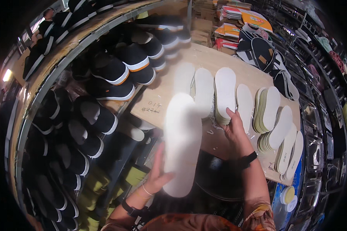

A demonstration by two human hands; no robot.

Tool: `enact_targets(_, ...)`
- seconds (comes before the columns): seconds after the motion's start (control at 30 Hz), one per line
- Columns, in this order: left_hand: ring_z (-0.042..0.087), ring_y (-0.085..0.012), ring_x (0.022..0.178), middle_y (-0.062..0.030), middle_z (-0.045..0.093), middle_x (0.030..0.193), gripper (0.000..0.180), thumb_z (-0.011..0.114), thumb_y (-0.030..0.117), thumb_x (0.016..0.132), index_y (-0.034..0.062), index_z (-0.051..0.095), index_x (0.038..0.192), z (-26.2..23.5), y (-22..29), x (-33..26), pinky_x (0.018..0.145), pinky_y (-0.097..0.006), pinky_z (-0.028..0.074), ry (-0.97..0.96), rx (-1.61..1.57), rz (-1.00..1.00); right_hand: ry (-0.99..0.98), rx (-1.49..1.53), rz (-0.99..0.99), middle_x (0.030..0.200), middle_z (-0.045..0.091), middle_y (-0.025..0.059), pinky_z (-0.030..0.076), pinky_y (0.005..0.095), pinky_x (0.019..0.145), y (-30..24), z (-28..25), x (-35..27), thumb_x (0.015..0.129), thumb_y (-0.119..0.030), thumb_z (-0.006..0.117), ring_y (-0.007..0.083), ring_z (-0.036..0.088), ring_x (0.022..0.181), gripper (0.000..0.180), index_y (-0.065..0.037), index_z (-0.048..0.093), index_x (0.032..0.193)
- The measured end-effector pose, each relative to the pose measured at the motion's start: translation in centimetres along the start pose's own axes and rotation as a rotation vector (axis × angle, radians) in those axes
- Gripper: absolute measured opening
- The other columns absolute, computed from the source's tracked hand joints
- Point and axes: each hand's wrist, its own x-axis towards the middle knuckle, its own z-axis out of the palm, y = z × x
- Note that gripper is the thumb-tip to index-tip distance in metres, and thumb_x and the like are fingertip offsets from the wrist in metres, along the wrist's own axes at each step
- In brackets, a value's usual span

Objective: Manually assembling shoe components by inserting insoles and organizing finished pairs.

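Closest to the camera, a white insole (182, 142) is held up by the left hand (155, 175), which is partly closed on its lower end, with the thumb on the near side and the fingers hidden behind it. Only the bottom of the insole is gripped, so it could be tipped or dropped if the grip is loosened, and it looks blurred, so it may be moving fast. Past it, the right hand (235, 129) is laid on a stack of white insoles (224, 96) on the wooden table (158, 104). Its fingers are spread partly open and are curled over the near end of the stack; whether an insole is pinched there cannot be told. The stack is tall and thin, so it could be knocked over if it is pushed from the side. More stacks of insoles (273, 123) are set just beside it, some leaning, and they could be bumped by the wrist and slid toward the table's near edge. Black shoes with white soles (115, 71) are packed on the rack (46, 73) to the left, near the table, and could be brushed by the held insole if it is swung that way.
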Motion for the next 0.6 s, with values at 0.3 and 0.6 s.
enact_targets(0.3, 0.013, -0.0252, 0.134, -0.0161, 0.011, 0.146, 0.087, 0.049, 0.008, 0.070, 0.0024, -0.001, 0.141, 1.8, 0.6, 1.5, 0.108, -0.035, 0.013, 0.060, -0.051, 0.041, 0.035, -0.649, -0.138, 0.134, 0.033, 0.0179, 0.040, 0.0381, 0.093, -1.3, 3.1, -10.4, 0.080, -0.020, 0.063, 0.0279, 0.040, 0.120, 0.079, -0.003, 0.014, 0.139)
enact_targets(0.6, 0.043, -0.0277, 0.114, -0.0168, 0.041, 0.127, 0.039, 0.044, 0.017, 0.089, -0.0020, 0.043, 0.123, 6.5, 0.5, 2.7, 0.097, -0.037, 0.033, 0.308, 0.677, 0.436, -0.278, -0.259, -0.041, 0.129, 0.039, 0.0157, 0.032, 0.0331, 0.099, 0.9, 4.1, -18.4, 0.074, -0.017, 0.067, 0.0230, 0.039, 0.118, 0.083, -0.003, 0.016, 0.139)
